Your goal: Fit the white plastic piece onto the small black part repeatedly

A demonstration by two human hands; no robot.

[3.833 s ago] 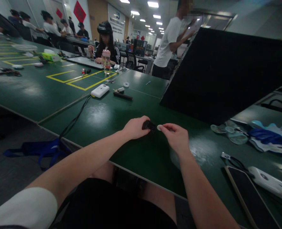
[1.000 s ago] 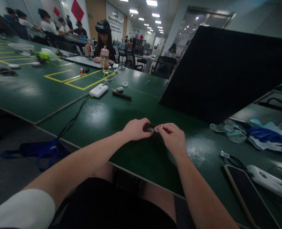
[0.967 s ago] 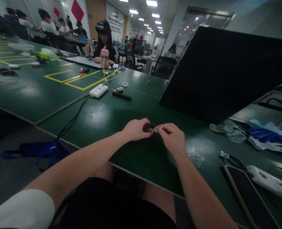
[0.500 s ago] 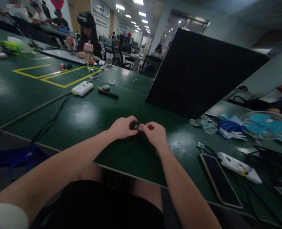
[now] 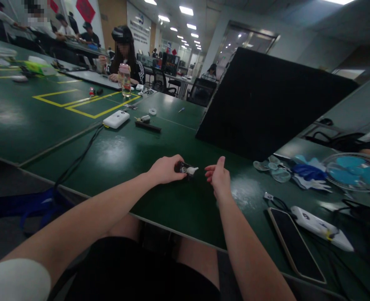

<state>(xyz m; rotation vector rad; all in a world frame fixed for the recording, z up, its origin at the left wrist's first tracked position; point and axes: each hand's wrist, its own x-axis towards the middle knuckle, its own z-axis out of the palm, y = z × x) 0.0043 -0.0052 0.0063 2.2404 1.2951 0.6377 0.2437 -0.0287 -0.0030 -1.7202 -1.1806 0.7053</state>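
My left hand [image 5: 165, 168] rests on the dark green table [image 5: 135, 159] with its fingers wrapped round a small black device [image 5: 181, 167]. A small white piece [image 5: 191, 170] sticks out of the device's right end. My right hand [image 5: 218, 179] hovers a short way to the right of it, fingers loosely apart and holding nothing. Both forearms reach in from the near edge of the table.
A large black board [image 5: 266, 104] leans up behind my hands. To the right lie blue fan parts [image 5: 297, 171], a fan guard [image 5: 354, 171], a phone [image 5: 294, 244] and a white power bank [image 5: 321, 228]. Further back sit another white power bank [image 5: 116, 119] with a cable, and a seated person [image 5: 124, 56].
My right hand has let go of the white piece and drawn away to the right, opening. The white piece now stays at the device's end. The camera has swung slightly.
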